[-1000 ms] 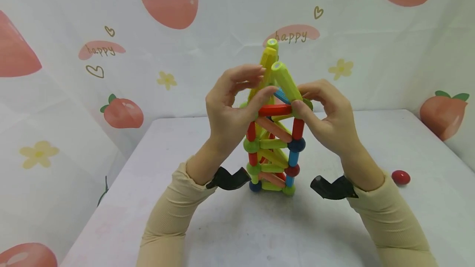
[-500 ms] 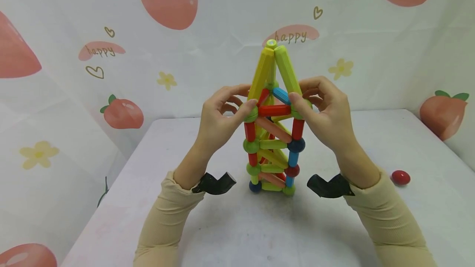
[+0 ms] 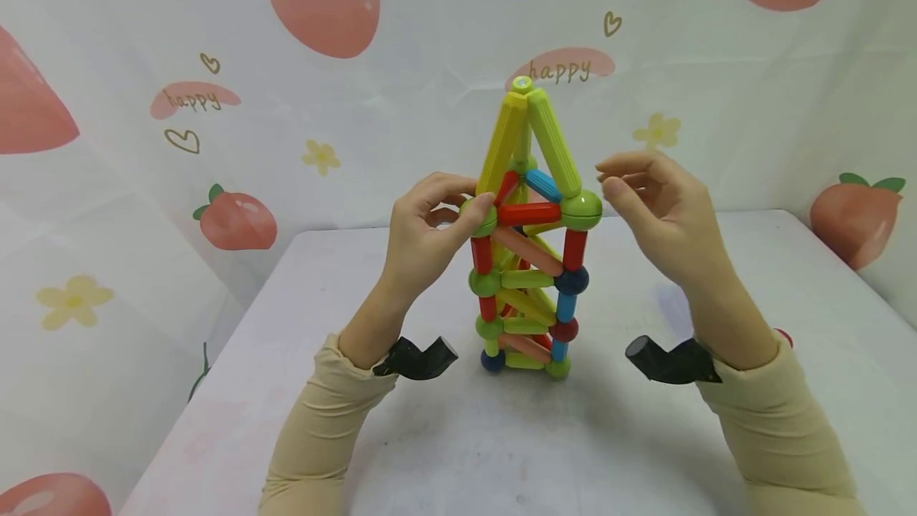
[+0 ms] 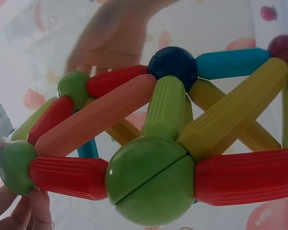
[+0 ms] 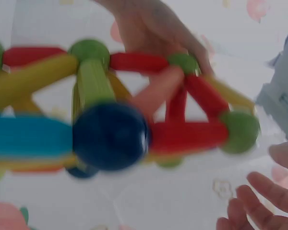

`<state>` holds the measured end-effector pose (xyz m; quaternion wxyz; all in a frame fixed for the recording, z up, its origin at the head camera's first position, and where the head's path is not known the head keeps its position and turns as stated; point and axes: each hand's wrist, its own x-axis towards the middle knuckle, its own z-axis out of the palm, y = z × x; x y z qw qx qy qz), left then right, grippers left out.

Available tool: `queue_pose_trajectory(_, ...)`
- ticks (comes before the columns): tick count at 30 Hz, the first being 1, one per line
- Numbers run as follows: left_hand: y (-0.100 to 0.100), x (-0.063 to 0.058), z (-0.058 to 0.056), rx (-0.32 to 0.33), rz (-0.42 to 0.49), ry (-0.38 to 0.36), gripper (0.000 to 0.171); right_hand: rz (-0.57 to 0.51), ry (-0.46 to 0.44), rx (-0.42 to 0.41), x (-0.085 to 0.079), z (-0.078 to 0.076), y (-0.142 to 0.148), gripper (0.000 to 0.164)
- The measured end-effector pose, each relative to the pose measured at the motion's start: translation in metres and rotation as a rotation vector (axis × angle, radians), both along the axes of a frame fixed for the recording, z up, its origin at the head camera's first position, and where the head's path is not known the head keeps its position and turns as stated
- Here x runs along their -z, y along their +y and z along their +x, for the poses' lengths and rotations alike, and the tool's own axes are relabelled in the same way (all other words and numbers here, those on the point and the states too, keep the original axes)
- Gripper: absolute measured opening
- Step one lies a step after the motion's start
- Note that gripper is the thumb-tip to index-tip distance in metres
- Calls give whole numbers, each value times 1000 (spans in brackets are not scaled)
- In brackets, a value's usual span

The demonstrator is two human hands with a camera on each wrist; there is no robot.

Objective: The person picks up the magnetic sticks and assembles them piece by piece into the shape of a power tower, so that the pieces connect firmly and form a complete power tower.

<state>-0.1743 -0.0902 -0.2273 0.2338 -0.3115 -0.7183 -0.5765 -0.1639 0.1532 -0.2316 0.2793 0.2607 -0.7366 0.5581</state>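
A tall tower of coloured magnetic sticks and balls stands upright, topped by three leaning sticks that meet at their tips: a yellow stick, a lime stick and another behind. My left hand pinches the green ball at the upper left corner between thumb and fingers. To the right, my right hand is apart from the tower, near the upper right green ball. Its fingers are loosely bent and hold nothing, as the right wrist view confirms.
The tower rests on a white table. A red ball lies at the right, mostly hidden behind my right wrist. A printed cloth hangs behind the table.
The lime stick has swung upright to lean against the other two tips. My left hand has lowered to the left green ball. My right hand has let go and moved right.
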Motion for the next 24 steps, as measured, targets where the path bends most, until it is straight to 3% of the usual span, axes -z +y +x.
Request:
queue_pose_trajectory(2, 0, 0, 0, 0, 5, -7, 15, 56, -52, 45, 3, -2, 16, 19)
queue_pose_trajectory(5, 0, 1, 0, 1, 11, -15, 15, 250, -171, 146, 10, -7, 43, 19)
queue_pose_trajectory(10, 0, 1, 1, -9, 17, -15, 15, 587, -386, 180, 30, -18, 95, 30)
queue_pose_trajectory(13, 0, 2, 1, -17, 17, -13, 16, 724, -491, 178, 45, -27, 124, 35)
queue_pose_trajectory(20, 1, 2, 2, -13, 20, -15, 16, 870, -658, 145, 87, -39, 191, 41)
queue_pose_trajectory(24, 1, 2, 2, -13, 18, -15, 16, 921, -755, 65, 109, -37, 219, 44)
